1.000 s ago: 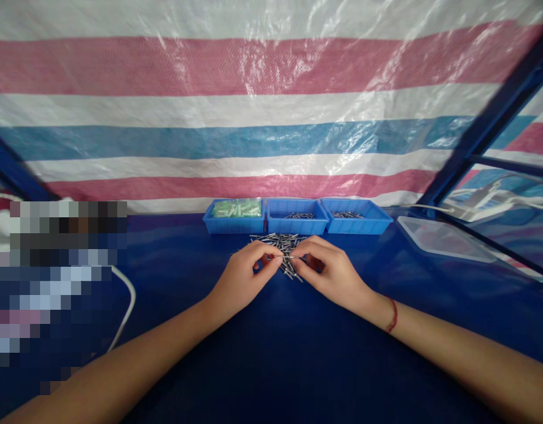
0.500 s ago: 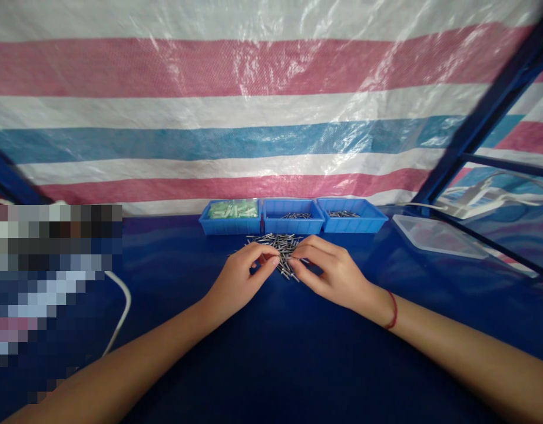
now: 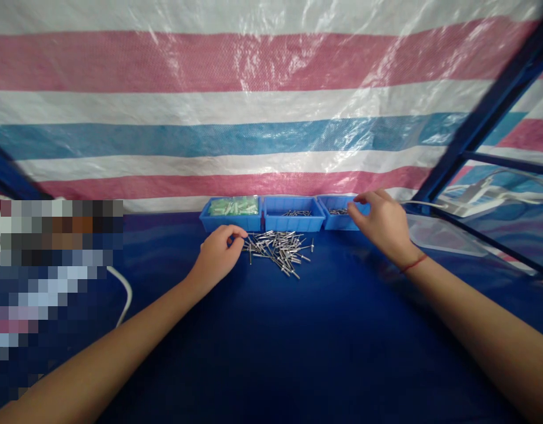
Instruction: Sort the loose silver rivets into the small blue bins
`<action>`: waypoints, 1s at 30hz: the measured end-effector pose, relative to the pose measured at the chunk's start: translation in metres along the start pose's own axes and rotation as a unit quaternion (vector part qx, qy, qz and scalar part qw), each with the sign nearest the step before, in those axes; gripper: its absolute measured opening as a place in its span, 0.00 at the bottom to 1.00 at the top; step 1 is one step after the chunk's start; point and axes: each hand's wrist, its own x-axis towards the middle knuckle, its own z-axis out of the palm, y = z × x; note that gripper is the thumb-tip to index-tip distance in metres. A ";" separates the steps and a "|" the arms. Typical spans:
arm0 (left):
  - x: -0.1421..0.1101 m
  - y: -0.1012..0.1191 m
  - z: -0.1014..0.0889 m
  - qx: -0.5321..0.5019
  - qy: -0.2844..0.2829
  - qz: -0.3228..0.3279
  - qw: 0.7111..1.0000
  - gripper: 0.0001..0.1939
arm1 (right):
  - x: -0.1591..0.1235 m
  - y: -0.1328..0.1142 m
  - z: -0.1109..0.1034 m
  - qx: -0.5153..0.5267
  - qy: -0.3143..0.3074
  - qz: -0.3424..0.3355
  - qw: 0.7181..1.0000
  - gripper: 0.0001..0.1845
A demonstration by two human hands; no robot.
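A loose pile of silver pop rivets (image 3: 280, 250) lies on the blue table in front of the bins. At the pile's left edge, my left hand (image 3: 221, 252) has thumb and forefinger pinched together; what sits between the tips is too small to make out. My right hand (image 3: 381, 224) hovers over the right end of the right blue bin (image 3: 340, 222), thumb and fingers apart, with nothing visible between them. Some rivets show inside that bin, and the middle blue bin (image 3: 293, 224) holds more. Green-tinted plastic packets (image 3: 234, 206) fill the left blue bin (image 3: 231, 224).
A clear plastic lid (image 3: 448, 235) lies at the right, partly behind my right wrist. Blue frame bars (image 3: 483, 118) slope along the right side. A power strip (image 3: 470, 203) sits beyond them. A white cable (image 3: 125, 288) curves on the left near a pixelated area. A striped sheet (image 3: 254, 106) hangs behind.
My right hand has moved from the pile up and right to the right bin, its fingers parting. My left hand has shifted left along the pile, uncovering more rivets.
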 end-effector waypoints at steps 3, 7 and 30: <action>0.002 -0.004 -0.003 0.032 -0.046 0.046 0.997 0.11 | -0.005 -0.012 -0.001 0.029 -0.015 -0.011 0.999 0.10; 0.004 -0.012 -0.005 0.067 -0.121 0.119 0.983 0.14 | -0.014 -0.035 -0.006 0.112 -0.045 -0.063 0.991 0.09; -0.013 0.021 0.004 -0.093 -0.065 0.167 0.979 0.07 | -0.056 -0.093 -0.009 0.400 -0.184 -0.113 0.891 0.08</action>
